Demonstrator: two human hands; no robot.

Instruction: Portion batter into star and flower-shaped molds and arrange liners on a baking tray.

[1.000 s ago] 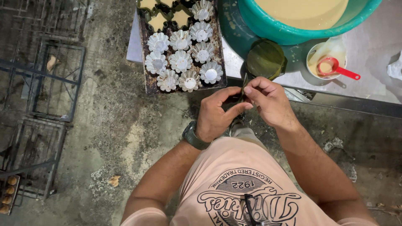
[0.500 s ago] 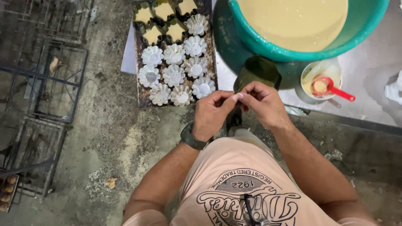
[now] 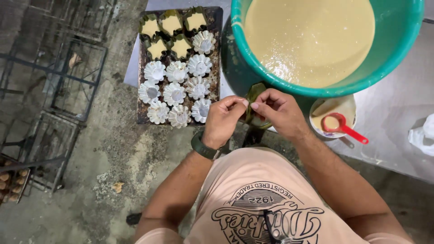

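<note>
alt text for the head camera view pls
Seen from above, a person's left hand and right hand pinch a folded green leaf beside a teal basin of batter. A tray holds fluted tin moulds, five filled.

The green leaf strip (image 3: 254,97) pinched between both hands looks smooth and slightly glossy. At ten o'clock, fluted moulds (image 3: 175,94) are shiny thin metal on a rusty, rough baking tray (image 3: 141,81). At one o'clock, the teal basin (image 3: 398,43) is glossy plastic. The wristband (image 3: 203,147) looks matt rubber; the floor (image 3: 104,158) is rough concrete.
</note>
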